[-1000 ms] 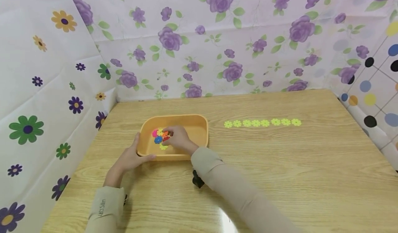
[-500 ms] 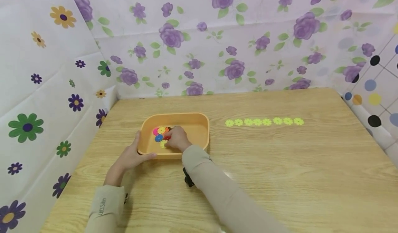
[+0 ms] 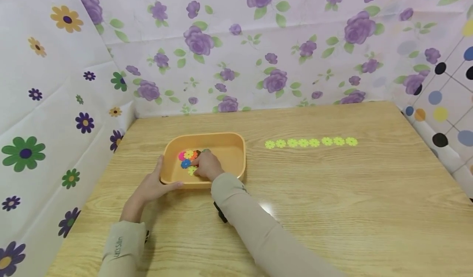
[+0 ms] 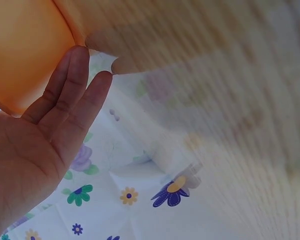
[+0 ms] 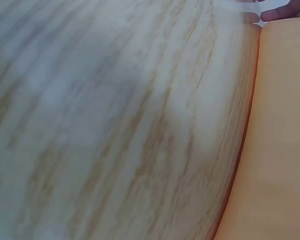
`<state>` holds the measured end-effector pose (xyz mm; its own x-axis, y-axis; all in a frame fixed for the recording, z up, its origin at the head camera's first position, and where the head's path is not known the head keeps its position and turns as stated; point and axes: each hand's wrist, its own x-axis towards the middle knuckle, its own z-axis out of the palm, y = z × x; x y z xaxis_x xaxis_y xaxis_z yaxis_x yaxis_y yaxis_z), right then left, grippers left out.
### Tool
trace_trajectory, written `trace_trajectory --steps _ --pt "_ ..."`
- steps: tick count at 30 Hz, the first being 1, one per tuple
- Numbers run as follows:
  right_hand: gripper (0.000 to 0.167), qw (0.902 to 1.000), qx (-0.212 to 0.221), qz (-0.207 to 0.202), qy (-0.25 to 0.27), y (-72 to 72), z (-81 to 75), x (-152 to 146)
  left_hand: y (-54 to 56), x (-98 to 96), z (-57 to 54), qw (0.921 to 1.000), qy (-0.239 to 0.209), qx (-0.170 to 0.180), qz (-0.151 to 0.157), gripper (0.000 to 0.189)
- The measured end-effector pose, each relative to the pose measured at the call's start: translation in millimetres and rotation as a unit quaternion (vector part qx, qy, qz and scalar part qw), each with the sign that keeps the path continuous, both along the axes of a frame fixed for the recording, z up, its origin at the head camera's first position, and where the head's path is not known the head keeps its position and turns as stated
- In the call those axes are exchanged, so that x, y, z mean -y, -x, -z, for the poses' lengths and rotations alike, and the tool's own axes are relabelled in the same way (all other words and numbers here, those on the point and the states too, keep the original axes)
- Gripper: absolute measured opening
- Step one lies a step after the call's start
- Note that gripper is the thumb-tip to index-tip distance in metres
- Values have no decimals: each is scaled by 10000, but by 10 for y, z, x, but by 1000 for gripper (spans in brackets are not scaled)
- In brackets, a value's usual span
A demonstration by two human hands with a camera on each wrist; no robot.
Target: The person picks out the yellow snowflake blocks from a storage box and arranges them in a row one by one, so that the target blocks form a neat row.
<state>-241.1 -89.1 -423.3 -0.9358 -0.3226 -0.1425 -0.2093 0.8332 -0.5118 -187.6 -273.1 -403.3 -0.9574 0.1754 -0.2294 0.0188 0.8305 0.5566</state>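
An orange plastic tray (image 3: 233,156) stands on the wooden table. Around its near left corner lies my left hand (image 3: 149,186), thumb along the front rim and fingers straight against the outer left wall; the left wrist view has this hand (image 4: 50,125) beside the tray wall (image 4: 30,55). My right hand (image 3: 209,167) reaches inside over a small heap of flower-shaped plastic pieces, index finger stretched out among them. A blue piece (image 3: 186,163), a pink one (image 3: 181,156) and yellow ones, such as a yellow piece (image 3: 189,154), show beside its fingertips. The palm side is hidden.
Right of the tray, several yellow-green flower pieces (image 3: 303,143) lie in a row on the table (image 3: 332,195). Flower-printed sheets (image 3: 236,63) hang behind and at the left, with a dotted sheet (image 3: 436,113) at the right. The right wrist view shows tabletop and tray wall (image 5: 285,125).
My right hand has shifted slightly nearer among the pieces, its index finger now stretched forward. The left hand stays on the tray corner. The row of yellow-green pieces is unchanged.
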Motion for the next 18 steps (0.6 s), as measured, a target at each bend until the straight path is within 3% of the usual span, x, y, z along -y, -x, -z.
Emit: trace_trajectory --steps 5,11,18 --pt "26 9995 -10 11 315 18 21 12 -12 3 -17 10000 57 -10 -2 118" --pt "16 9965 25 336 763 20 31 9 -23 14 -19 9999 100 -69 9 118" --pt "10 9839 20 746 1626 23 47 -33 -24 -21 -40 9999 124 -102 38 116"
